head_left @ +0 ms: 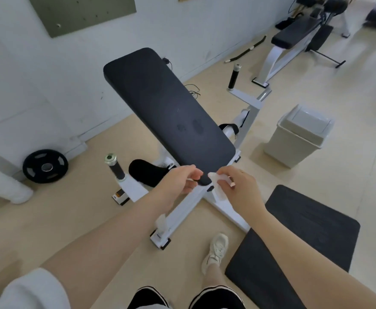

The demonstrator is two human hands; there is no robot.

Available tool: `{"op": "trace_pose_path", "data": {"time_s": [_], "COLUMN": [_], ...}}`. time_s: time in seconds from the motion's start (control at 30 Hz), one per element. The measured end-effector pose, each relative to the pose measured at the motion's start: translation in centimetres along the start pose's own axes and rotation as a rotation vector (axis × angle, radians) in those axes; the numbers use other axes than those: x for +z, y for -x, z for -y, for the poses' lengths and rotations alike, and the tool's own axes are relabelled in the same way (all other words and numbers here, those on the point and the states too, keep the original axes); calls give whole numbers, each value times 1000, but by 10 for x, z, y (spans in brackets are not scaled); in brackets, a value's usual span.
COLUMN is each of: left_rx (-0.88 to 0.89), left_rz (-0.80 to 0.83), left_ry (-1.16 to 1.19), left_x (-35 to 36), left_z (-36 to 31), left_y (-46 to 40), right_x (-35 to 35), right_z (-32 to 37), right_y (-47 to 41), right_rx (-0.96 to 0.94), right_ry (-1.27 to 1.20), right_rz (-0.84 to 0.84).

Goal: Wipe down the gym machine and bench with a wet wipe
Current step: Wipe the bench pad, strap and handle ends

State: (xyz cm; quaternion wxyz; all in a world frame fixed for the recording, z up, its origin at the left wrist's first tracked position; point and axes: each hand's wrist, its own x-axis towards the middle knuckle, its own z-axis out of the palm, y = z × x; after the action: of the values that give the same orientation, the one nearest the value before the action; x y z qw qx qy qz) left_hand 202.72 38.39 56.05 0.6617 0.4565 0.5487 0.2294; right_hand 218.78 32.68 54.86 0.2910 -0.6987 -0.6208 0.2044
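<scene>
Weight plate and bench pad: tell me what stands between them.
A black-gripped handle post stands between the weight plate and the bench pad, seen from the head view.

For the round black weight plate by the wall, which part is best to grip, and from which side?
Probably through one of the slots in the weight plate, fingers hooking over the rim. Come from the front, the room side: it appears to lean against the wall, so its back is closed off.
</scene>
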Motion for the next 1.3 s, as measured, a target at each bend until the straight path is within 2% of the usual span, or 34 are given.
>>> {"op": "trace_pose_path", "data": {"time_s": [0.23, 0.43, 0.57, 0.7, 0.87, 1.07, 1.23, 1.3], "left_rx": [-52, -31, -30, -37, -78, -95, -142, -159], "left_rz": [-285, -478, -579, -621, -631, -643, -762, -797], "left_ry": [-5, -72, -202, -320, -364, -653, -695, -732], "left_x": [-12, -55, -93, -126, -154, -197, -221, -226], "left_z": [-60, -80, -94, -114, -130, -124, -102, -97], "left_y": [-134, -201, -239, -284, -323, -356, -400, -422], "right_x": [-27, 6, 35, 56, 77, 133, 195, 215], "right_z": [-28, -13, 5, 25, 51, 69, 74, 74], "right_y": [-172, -293, -355, -409, -461, -514, -553, -569], "right_rx": [89, 101, 143, 290, 278, 208, 162, 87], "right_ry": [-127, -196, -326, -521, -565, -486, -431, -375], "right_rz": [189, 391, 478, 567, 615, 675, 848, 906]}}
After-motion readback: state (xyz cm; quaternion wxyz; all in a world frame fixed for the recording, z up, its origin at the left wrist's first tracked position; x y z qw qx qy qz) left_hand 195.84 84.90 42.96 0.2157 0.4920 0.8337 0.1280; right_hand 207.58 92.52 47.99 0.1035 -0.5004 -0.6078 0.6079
